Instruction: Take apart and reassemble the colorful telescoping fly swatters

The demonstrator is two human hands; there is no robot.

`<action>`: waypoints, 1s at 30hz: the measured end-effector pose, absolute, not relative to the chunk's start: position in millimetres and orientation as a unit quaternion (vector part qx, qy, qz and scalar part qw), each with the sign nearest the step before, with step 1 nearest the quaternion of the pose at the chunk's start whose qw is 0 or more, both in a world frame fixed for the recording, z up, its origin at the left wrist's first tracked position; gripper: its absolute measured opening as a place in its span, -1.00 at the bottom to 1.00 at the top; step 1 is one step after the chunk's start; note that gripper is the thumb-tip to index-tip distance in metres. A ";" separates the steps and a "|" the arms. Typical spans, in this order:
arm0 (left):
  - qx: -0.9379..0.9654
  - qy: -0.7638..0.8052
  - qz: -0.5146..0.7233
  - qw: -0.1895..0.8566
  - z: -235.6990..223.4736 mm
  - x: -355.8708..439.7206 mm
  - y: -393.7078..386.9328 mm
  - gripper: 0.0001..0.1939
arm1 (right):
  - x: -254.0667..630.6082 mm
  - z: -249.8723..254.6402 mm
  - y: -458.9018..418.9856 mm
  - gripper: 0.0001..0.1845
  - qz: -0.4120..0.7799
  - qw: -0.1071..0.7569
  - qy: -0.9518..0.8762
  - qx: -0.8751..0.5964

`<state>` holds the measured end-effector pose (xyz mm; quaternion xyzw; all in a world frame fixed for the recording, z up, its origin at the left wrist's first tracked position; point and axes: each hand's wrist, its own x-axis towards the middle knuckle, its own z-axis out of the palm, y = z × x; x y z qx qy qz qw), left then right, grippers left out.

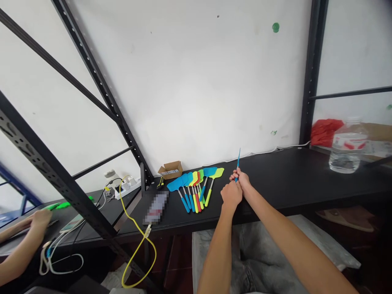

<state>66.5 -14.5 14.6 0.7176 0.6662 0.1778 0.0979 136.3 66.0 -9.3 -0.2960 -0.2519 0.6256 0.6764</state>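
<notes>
Grey trousers (pixel 260 245) and the person's two bare forearms are closest to view, the arms reaching over the front edge of a black table (pixel 284 179). From where I stand, the left hand (pixel 232 193) is closed in a fist round the lower part of a blue swatter (pixel 238 159), covering most of its handle. Just beyond and touching it, the right hand (pixel 243 179) has its fingers curled round the same piece higher up. The swatter is held above the table, blade pointing away from the person and seen edge-on.

To the left of the hands, a fan of swatters (pixel 195 203) in blue, yellow-green, green and red lies overlapping, handles towards the person. An open cardboard box (pixel 170 173) stands behind it. A large clear bottle (pixel 347 149) stands well apart at right. At far left, a co-worker's hand (pixel 41 218) rests near bright green items (pixel 63 205).
</notes>
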 end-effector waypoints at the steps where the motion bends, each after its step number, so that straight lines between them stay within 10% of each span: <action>1: 0.718 0.666 0.173 0.101 16.3 67.6 -13.6 -0.47 | 136.2 -10.0 66.7 -0.54 0.626 0.679 -0.248 -0.293; 14: 0.770 0.607 0.183 0.068 2.1 43.5 -58.0 -0.35 | 237.9 0.1 84.3 -0.66 0.579 0.768 -0.120 -0.245; 22: 0.692 0.701 0.174 -0.010 12.8 68.8 -25.7 -0.71 | 291.9 -8.9 75.9 -0.90 0.618 0.731 -0.159 -0.242; 30: 0.681 0.709 0.177 -0.049 6.2 75.2 -9.5 -0.68 | 287.7 -11.8 80.0 -0.71 0.610 0.723 -0.199 -0.256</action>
